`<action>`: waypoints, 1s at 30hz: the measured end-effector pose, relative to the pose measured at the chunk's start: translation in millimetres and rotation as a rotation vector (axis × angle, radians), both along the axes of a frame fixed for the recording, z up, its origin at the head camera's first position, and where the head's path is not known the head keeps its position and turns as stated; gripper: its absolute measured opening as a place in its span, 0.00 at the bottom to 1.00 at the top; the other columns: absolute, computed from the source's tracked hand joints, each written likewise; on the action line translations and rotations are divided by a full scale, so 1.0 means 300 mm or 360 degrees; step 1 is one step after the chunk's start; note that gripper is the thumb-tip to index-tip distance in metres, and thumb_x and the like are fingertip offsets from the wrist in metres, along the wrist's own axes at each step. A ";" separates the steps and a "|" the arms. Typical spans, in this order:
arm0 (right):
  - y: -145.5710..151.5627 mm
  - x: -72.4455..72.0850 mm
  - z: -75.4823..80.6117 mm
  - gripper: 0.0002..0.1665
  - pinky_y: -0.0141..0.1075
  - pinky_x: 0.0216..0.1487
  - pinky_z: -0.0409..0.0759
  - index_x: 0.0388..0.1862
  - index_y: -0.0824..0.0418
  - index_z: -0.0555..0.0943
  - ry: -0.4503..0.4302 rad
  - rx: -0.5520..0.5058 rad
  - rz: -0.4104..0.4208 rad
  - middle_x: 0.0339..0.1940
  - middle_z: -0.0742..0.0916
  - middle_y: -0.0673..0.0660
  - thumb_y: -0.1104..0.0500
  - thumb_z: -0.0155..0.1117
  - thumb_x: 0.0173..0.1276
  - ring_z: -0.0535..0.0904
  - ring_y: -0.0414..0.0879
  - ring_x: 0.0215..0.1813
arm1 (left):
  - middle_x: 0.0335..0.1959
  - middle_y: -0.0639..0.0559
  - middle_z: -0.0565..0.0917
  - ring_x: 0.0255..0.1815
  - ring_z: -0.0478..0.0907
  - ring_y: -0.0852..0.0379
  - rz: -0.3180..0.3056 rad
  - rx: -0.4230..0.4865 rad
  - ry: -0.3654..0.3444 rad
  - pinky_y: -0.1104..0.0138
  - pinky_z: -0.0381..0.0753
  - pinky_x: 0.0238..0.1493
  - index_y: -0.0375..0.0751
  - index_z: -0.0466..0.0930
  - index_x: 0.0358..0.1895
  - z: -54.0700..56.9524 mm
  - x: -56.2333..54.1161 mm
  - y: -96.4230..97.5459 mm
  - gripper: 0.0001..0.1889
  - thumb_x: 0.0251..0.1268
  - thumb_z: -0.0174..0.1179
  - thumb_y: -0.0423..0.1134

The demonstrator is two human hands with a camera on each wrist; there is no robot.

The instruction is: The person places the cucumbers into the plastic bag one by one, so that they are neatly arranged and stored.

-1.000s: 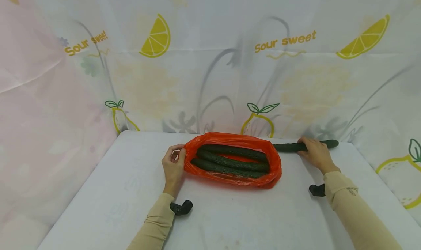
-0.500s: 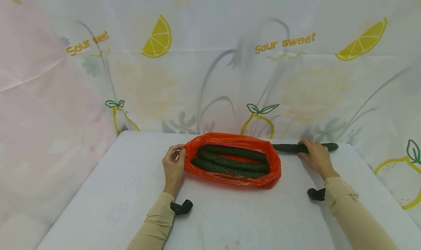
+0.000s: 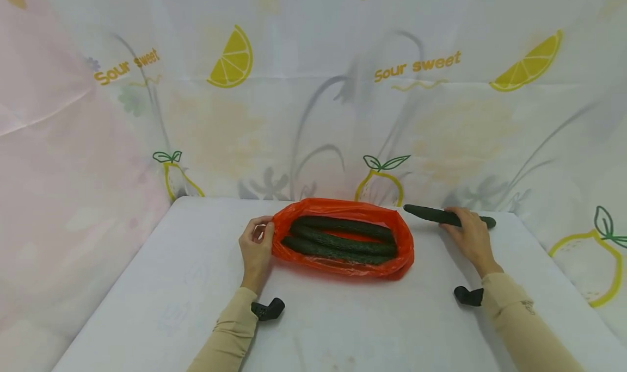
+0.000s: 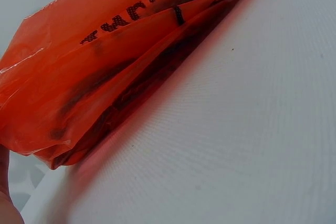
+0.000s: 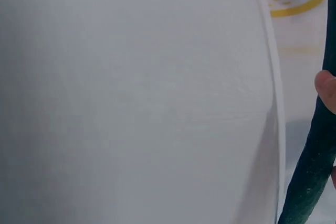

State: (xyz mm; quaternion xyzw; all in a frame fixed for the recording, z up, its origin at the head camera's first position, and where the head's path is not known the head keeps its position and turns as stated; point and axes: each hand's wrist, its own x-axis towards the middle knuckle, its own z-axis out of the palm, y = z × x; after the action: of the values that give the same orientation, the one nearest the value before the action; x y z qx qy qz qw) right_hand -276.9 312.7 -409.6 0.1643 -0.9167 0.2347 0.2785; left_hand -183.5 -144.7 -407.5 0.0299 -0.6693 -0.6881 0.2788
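Observation:
An orange-red plastic bag (image 3: 338, 270) lies with its mouth spread wide, and several dark green cucumbers (image 3: 343, 241) rest side by side inside it. My left hand (image 3: 257, 249) pinches the bag's left edge between thumb and fingers. In the left wrist view the bag's side (image 4: 79, 87) shows black print, with a bit of the hand at the lower left. To the right of the bag, my right hand (image 3: 469, 239) grips a single cucumber (image 3: 428, 213) near its middle, its left end tilted up. The right wrist view shows the thumb across this cucumber (image 5: 310, 177).
Everything stands on a white table (image 3: 343, 323). A printed curtain (image 3: 294, 116) with lemon drawings hangs right behind its back edge. A small black device (image 3: 268, 309) sits on the left wrist, another (image 3: 468, 296) on the right.
The cucumber in my right hand has tilted, its left end lifting off the table and its right end dipping. My left hand still holds the bag's edge; the head view has shifted slightly.

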 end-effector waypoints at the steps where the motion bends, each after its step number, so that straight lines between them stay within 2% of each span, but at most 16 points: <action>1: -0.001 0.005 -0.002 0.25 0.62 0.46 0.67 0.50 0.66 0.76 0.0003 -0.0025 -0.0001 0.47 0.82 0.69 0.65 0.72 0.53 0.73 0.68 0.49 | 0.45 0.42 0.80 0.39 0.75 0.57 -0.0002 0.0007 -0.0001 0.79 0.78 0.43 0.29 0.77 0.47 -0.001 0.000 0.000 0.11 0.65 0.57 0.31; 8: -0.021 0.033 -0.019 0.26 0.56 0.49 0.67 0.50 0.67 0.77 0.0100 -0.0287 -0.0044 0.47 0.82 0.68 0.69 0.73 0.50 0.73 0.66 0.49 | 0.45 0.40 0.79 0.39 0.75 0.59 -0.0011 0.0007 0.0009 0.79 0.77 0.43 0.28 0.77 0.47 -0.004 -0.001 -0.001 0.11 0.64 0.57 0.30; 12: -0.047 0.049 -0.025 0.27 0.50 0.51 0.67 0.50 0.68 0.77 0.0138 -0.0517 -0.0157 0.48 0.82 0.68 0.70 0.73 0.49 0.74 0.63 0.51 | 0.45 0.41 0.79 0.39 0.75 0.59 -0.0011 0.0004 0.0008 0.80 0.77 0.42 0.28 0.77 0.47 -0.003 -0.004 -0.002 0.11 0.65 0.57 0.31; 14: -0.061 0.058 -0.022 0.27 0.42 0.52 0.67 0.51 0.67 0.77 0.0141 -0.0660 -0.0232 0.48 0.82 0.67 0.69 0.73 0.51 0.75 0.56 0.50 | 0.44 0.41 0.79 0.38 0.75 0.59 -0.0018 0.0008 -0.0002 0.80 0.78 0.41 0.28 0.77 0.47 -0.003 -0.004 -0.001 0.11 0.64 0.57 0.31; 17: -0.081 0.073 -0.013 0.26 0.30 0.50 0.64 0.53 0.65 0.77 0.0140 -0.0873 -0.0343 0.48 0.83 0.60 0.66 0.72 0.54 0.74 0.40 0.47 | 0.44 0.42 0.79 0.38 0.75 0.58 -0.0015 0.0006 -0.0008 0.79 0.78 0.39 0.28 0.77 0.47 -0.004 -0.003 0.001 0.11 0.64 0.57 0.30; 19: -0.092 0.085 -0.004 0.25 0.27 0.52 0.66 0.53 0.65 0.77 0.0150 -0.1024 -0.0388 0.46 0.83 0.52 0.65 0.71 0.55 0.72 0.31 0.46 | 0.44 0.42 0.79 0.38 0.75 0.58 -0.0011 0.0012 -0.0008 0.79 0.78 0.39 0.28 0.77 0.47 -0.004 -0.002 0.002 0.11 0.64 0.57 0.30; 21: -0.099 0.099 0.007 0.25 0.28 0.58 0.68 0.54 0.65 0.76 0.0179 -0.1185 -0.0412 0.45 0.81 0.44 0.65 0.70 0.57 0.72 0.27 0.49 | 0.44 0.43 0.79 0.38 0.75 0.58 -0.0016 0.0016 -0.0008 0.79 0.78 0.39 0.28 0.77 0.47 -0.004 -0.002 0.005 0.11 0.64 0.57 0.30; 25: -0.097 0.119 0.037 0.24 0.35 0.65 0.70 0.53 0.62 0.76 0.0241 -0.1493 -0.0389 0.45 0.78 0.37 0.66 0.69 0.57 0.74 0.32 0.54 | 0.44 0.43 0.79 0.38 0.75 0.60 -0.0038 0.0035 -0.0009 0.80 0.78 0.39 0.28 0.77 0.47 -0.002 -0.004 0.007 0.11 0.64 0.57 0.30; 30: -0.083 0.120 0.076 0.23 0.30 0.59 0.74 0.51 0.59 0.77 0.0242 -0.1762 -0.0267 0.46 0.81 0.43 0.67 0.70 0.56 0.77 0.37 0.53 | 0.42 0.48 0.79 0.38 0.75 0.60 -0.0009 0.0044 -0.0006 0.80 0.78 0.40 0.28 0.77 0.47 0.001 -0.005 -0.002 0.11 0.64 0.57 0.30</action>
State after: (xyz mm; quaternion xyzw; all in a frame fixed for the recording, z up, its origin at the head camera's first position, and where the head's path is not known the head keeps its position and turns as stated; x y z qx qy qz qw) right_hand -240.9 287.9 -386.8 -0.0631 -0.6442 0.6451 0.4060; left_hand -185.1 -145.2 -407.3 0.0330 -0.6602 -0.6981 0.2752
